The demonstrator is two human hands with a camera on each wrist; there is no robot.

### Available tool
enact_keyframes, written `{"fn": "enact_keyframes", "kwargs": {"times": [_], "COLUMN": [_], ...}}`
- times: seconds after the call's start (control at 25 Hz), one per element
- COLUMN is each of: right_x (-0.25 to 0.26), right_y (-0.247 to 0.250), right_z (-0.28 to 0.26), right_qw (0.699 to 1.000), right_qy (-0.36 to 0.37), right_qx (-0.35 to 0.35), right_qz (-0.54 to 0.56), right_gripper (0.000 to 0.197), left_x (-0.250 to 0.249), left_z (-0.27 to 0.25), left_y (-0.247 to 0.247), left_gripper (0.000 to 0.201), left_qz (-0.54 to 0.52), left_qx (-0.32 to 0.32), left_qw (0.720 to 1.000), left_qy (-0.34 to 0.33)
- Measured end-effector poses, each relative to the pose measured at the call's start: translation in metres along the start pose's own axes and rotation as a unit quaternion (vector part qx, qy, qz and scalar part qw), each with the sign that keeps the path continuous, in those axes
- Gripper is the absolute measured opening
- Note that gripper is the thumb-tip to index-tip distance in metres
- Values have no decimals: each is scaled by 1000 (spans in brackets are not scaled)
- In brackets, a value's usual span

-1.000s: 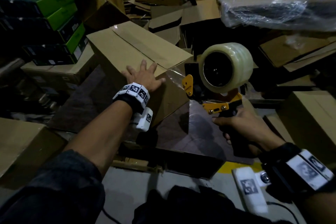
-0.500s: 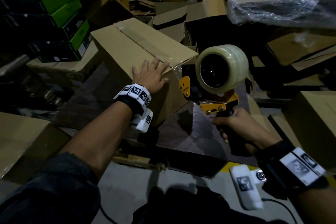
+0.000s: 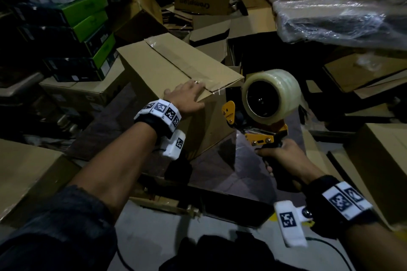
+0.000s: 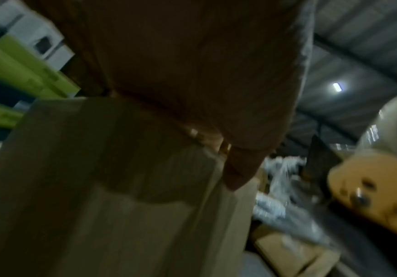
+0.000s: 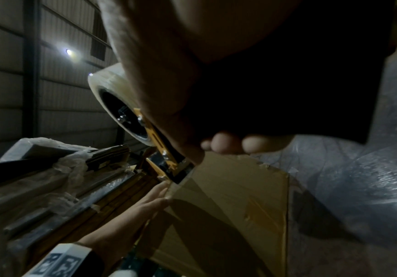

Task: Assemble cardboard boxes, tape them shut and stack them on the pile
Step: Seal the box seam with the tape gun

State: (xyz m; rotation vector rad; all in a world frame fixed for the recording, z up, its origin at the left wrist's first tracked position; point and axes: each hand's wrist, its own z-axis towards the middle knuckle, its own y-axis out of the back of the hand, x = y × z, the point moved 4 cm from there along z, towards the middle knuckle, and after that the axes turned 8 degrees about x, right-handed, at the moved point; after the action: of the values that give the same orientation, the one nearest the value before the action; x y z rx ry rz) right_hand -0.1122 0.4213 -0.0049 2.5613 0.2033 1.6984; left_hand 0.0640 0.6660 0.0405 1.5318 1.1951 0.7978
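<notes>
At centre, the cardboard box (image 3: 176, 68) is being taped: left hand (image 3: 187, 97), fingers flat, is pressing the tape end at the seam. Right hand (image 3: 279, 158) is gripping the tape dispenser (image 3: 264, 112) handle beside the box. Next, likely: lifting the box onto the pile.

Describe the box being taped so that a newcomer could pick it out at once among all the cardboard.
Start at the stack of green-and-black cartons on the left; just to the right of it stands a plain brown cardboard box. The left hand lies flat on its near top edge, beside the tape dispenser. Unlike its neighbours, it has shiny clear tape along its top seam.
</notes>
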Motion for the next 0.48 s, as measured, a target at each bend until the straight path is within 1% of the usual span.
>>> {"fn": "enact_keyframes", "kwargs": {"times": [0.12, 0.2, 0.28, 0.36, 0.44, 0.48], "right_x": [-13, -17, -15, -8, 1, 6], "right_y": [-4, -8, -12, -15, -19, -20], "right_z": [7, 11, 15, 18, 22, 24], "right_qw": [1000, 999, 999, 999, 998, 998], "right_qy": [-13, -14, -4, 9, 18, 22], "right_qx": [18, 26, 26, 19, 22, 21], "right_qz": [16, 30, 38, 47, 56, 61], "right_gripper": [8, 11, 15, 17, 15, 14], "left_x": [1, 3, 8, 10, 7, 10], "left_z": [-4, -6, -6, -5, -3, 1], "left_y": [-9, -6, 3, 21, 41, 51], "left_gripper": [67, 66, 65, 59, 45, 38], "left_qz": [40, 23, -22, -89, -178, -212], "left_qx": [-30, -26, 2, 32, 45, 32], "left_qw": [999, 999, 1000, 995, 981, 975], "left_qy": [-12, -14, -5, -24, -55, -51]}}
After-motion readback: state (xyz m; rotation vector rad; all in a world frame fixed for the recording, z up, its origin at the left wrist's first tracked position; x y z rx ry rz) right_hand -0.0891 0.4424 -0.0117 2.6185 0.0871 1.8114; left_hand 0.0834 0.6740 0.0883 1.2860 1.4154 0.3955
